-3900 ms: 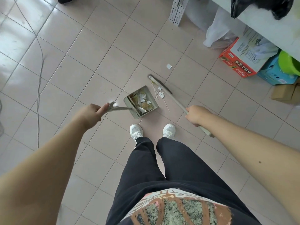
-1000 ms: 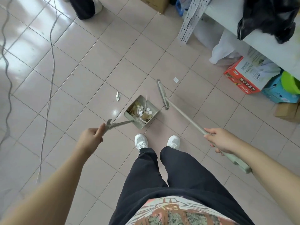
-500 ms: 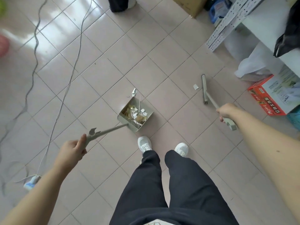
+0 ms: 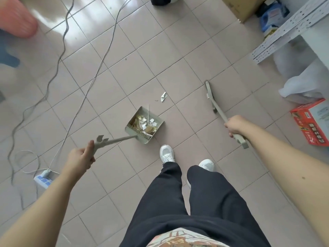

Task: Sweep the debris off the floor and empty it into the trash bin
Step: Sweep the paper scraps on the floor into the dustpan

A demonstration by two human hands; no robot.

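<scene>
Broom [image 4: 211, 97] farther right, in right fingers [image 4: 231, 128]

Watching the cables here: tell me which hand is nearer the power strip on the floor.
Left. The left hand, gripping the dustpan handle, is just right of the power strip; the right hand, on the broom, is far off to the right.

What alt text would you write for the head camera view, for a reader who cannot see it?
Seen from above, a person's left hand grips a long-handled dustpan holding paper debris, while the right hand grips a broom. One paper scrap lies on the tiled floor just beyond the dustpan; cables trail across it at left.
</scene>
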